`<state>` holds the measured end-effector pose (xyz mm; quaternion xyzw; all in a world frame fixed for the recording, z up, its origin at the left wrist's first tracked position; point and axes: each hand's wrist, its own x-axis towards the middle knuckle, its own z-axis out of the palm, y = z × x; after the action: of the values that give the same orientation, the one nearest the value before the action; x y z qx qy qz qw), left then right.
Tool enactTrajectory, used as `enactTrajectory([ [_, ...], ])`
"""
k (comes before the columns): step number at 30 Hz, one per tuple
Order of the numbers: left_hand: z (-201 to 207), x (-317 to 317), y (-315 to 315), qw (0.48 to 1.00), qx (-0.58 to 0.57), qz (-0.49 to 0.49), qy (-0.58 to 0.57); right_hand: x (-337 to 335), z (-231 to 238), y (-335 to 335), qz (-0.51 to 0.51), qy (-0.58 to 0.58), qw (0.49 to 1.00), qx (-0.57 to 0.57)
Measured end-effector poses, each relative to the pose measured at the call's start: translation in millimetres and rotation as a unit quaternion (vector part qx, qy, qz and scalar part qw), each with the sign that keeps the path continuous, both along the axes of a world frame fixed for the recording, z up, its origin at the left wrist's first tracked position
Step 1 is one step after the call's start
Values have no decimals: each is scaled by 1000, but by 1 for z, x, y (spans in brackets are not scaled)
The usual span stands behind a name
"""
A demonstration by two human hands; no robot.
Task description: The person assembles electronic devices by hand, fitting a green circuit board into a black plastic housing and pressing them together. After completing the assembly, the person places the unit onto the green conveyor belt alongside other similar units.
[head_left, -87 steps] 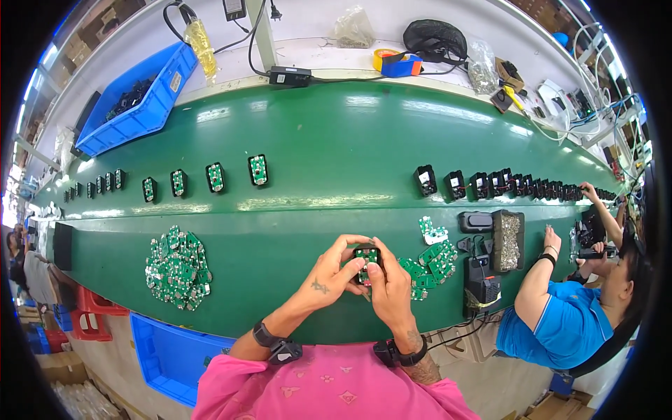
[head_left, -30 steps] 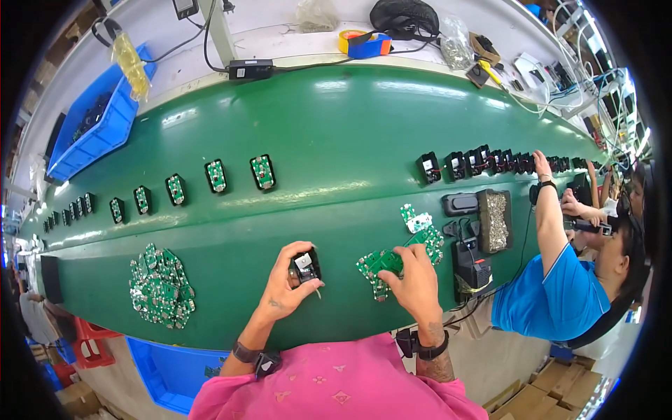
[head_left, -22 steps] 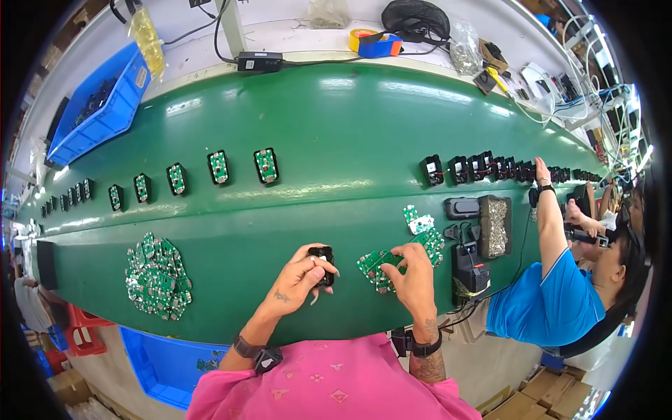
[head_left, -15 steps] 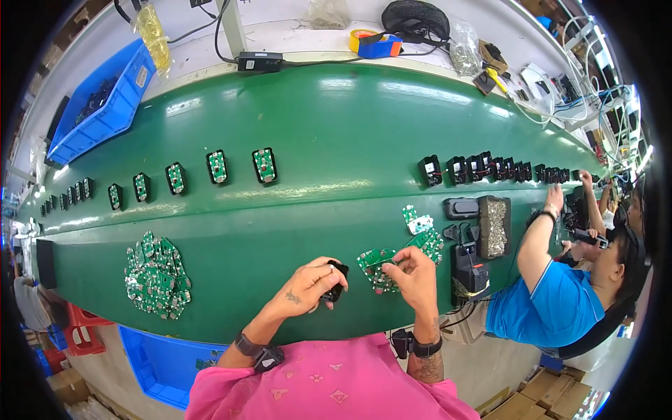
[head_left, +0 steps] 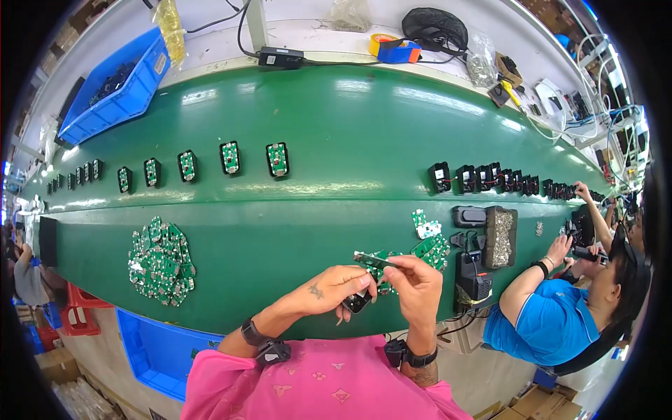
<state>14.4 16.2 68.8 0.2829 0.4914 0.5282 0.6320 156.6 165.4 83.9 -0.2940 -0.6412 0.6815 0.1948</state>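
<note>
A long green conveyor belt [head_left: 350, 133] fills the view. At its near edge, the right hand [head_left: 418, 288] pinches a small green circuit board [head_left: 373, 260], while the left hand [head_left: 336, 288] curls around a black housing [head_left: 357, 302]. A loose pile of boards [head_left: 159, 260] lies well left; the belt's middle is open.

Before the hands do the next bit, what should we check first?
1. Left hand has the small black case: ok, fingers wrapped round it.
2. Right hand has the green circuit board: ok, pinched at one end.
3. Board lined up over the case: cannot tell, it sits above and looks tilted.
4. Spare boards close by: ok, just past the right hand.
5. Co-worker's hand clear of ours: ok, off to the right.
</note>
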Motion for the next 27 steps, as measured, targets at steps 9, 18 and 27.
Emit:
enactTrajectory([
  [9, -10, -4, -3, 999, -10, 27, -37, -3, 5, -3, 97, 53, 943, 315],
  [18, 0, 3, -3, 987, 58, 147, 29, 3, -3, -9, 87, 18, 919, 385],
  [27, -2, 3, 0, 986, 44, 152, 48, 2, 7, -12, 37, 23, 943, 329],
])
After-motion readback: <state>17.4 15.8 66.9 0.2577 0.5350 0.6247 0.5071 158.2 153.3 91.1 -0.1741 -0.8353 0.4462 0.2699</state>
